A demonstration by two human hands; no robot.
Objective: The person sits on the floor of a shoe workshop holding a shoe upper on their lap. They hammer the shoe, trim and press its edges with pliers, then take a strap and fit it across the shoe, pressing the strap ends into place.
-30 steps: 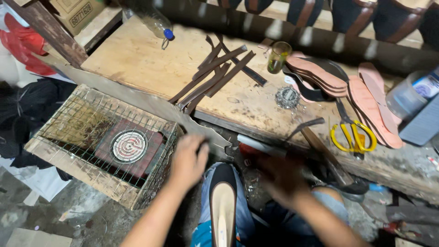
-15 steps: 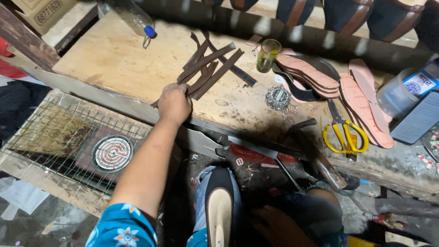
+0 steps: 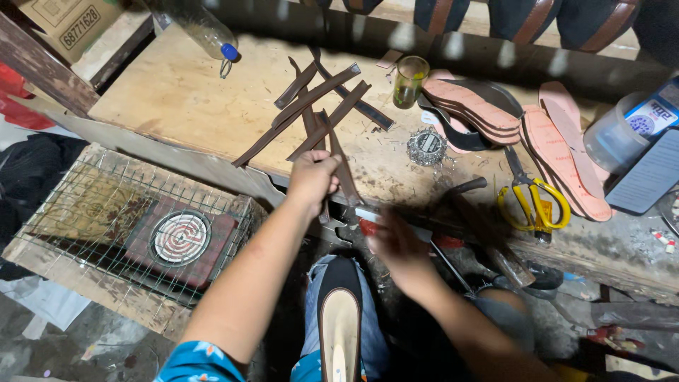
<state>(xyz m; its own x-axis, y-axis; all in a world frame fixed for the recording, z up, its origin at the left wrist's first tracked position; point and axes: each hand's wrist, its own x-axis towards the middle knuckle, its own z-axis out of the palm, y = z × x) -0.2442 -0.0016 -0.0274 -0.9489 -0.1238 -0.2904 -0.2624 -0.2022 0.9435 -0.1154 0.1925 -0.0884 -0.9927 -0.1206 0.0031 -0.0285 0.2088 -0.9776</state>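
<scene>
1. Cardboard is showing at ten o'clock: a tan cardboard box [image 3: 60, 25] with dark print, sitting beside a clear plastic bottle with a blue cap [image 3: 205, 32].
2. Left hand [image 3: 311, 180] is closing on a long dark brown leather strap [image 3: 341, 166], pinching it near its lower end at the wooden workbench [image 3: 184, 99] edge.
3. Judging by its look, the strap is handling light, limp and thin; gripping near an end seems best.
4. Right hand [image 3: 396, 240] is blurring at six o'clock; I cannot tell whether it is holding anything.
5. At three o'clock, a blue-and-white labelled packet [image 3: 654, 113] is lying past the yellow-handled scissors [image 3: 530, 198].
</scene>
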